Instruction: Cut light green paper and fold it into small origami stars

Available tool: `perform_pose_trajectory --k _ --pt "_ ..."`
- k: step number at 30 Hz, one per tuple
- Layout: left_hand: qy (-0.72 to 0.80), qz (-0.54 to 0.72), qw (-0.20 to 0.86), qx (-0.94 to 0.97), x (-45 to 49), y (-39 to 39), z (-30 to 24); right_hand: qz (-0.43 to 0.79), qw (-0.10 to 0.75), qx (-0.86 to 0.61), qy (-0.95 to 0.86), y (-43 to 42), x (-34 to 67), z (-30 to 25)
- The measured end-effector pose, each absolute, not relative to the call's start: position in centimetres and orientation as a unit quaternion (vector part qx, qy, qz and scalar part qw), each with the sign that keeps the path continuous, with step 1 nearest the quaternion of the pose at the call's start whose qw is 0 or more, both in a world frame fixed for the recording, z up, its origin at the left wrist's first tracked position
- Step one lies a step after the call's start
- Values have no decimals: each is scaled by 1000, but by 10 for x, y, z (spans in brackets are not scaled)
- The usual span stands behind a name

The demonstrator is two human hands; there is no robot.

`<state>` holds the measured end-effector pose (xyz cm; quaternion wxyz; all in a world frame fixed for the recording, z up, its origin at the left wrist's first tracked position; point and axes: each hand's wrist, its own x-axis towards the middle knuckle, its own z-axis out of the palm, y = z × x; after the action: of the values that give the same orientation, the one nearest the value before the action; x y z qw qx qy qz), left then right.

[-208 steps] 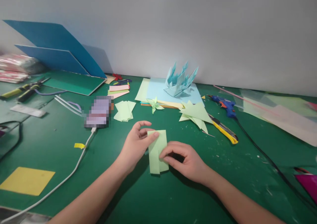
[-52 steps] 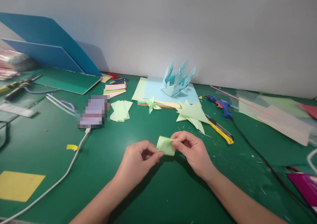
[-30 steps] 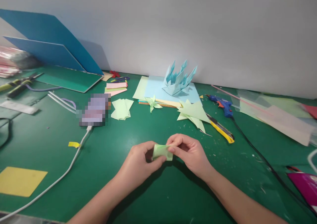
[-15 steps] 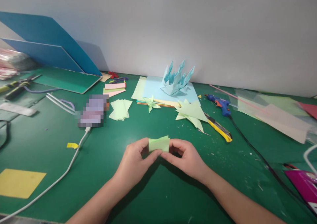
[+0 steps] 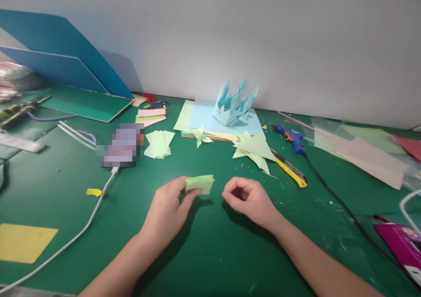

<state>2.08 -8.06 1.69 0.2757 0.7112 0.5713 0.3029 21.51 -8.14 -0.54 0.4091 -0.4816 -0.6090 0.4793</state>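
My left hand (image 5: pixel 169 203) pinches a folded piece of light green paper (image 5: pixel 201 184) between thumb and fingers, held above the green tabletop. The paper's layered folds show along its top edge. To the right, apart from the paper, my right hand (image 5: pixel 251 200) has its fingers curled and the thumb against the fingertips, with nothing visible in them. Beyond my hands lie a pale green folded paper star (image 5: pixel 201 136), a stack of green paper rectangles (image 5: pixel 159 144) and a pile of green paper triangles (image 5: pixel 254 147).
A light blue folded-paper model (image 5: pixel 232 108) stands on paper sheets at the back. On the right lie a yellow utility knife (image 5: pixel 291 171) and a blue glue gun (image 5: pixel 292 138) with a black cord. A white cable (image 5: pixel 90 220) and yellow paper (image 5: pixel 28 243) lie left.
My right hand has let go of the green paper and closed its fingers to the right of it. My left hand has moved slightly left with the paper, tilting it.
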Motion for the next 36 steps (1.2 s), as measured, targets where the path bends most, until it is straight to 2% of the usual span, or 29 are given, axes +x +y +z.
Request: perform_pose_trajectory --k 5,9,14,24,32,36 --pt "583 281 299 702 20 -80 16 489 436 -480 -583 -79 217 -5" --pt "549 275 335 715 25 -84 16 515 410 -438 -612 -84 209 -5" --pt "527 280 357 718 28 -86 15 488 374 -457 -643 -87 206 -8" --pt "526 303 368 704 27 -83 13 512 408 -474 -589 -84 208 -9" --pt "532 355 438 631 23 -78 11 492 407 -497 -587 -83 210 -8" --pt "538 355 439 627 21 -76 9 492 409 -498 -585 -83 209 -9"
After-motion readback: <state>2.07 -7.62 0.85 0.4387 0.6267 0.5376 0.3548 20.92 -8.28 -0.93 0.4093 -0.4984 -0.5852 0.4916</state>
